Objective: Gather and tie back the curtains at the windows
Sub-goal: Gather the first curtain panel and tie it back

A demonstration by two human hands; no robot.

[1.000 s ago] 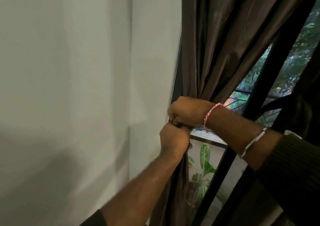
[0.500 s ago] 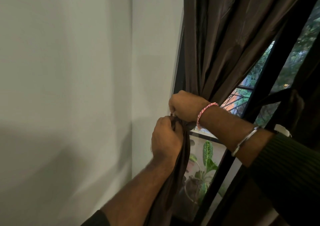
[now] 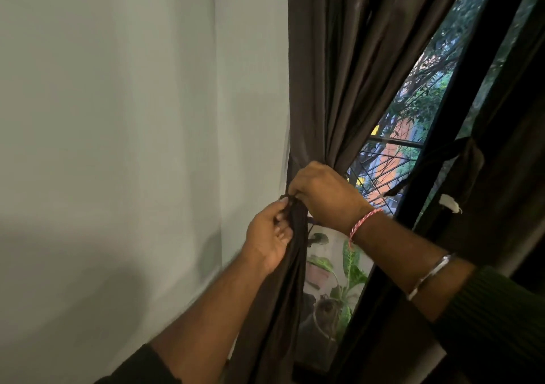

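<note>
Your left hand (image 3: 269, 233) pinches the gathered waist of the dark curtain (image 3: 333, 88) at about 7 o'clock of the bunch, while your right hand (image 3: 321, 195) curls over it at 1 o'clock, likely gripping the tie, which is too dark to make out; keep the bundle squeezed against the wall (image 3: 132, 147) edge while cinching. At 3 o'clock another curtain (image 3: 469, 171) already hangs tied beyond the black window frame (image 3: 442, 136), and potted plants (image 3: 348, 265) show outside at 5 o'clock.

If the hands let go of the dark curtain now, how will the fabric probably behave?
Probably floppy: the curtain falls in soft folds and bunches narrow where the left hand and right hand grip it. Its slight sheen suggests it could slip and spread open again.
</note>
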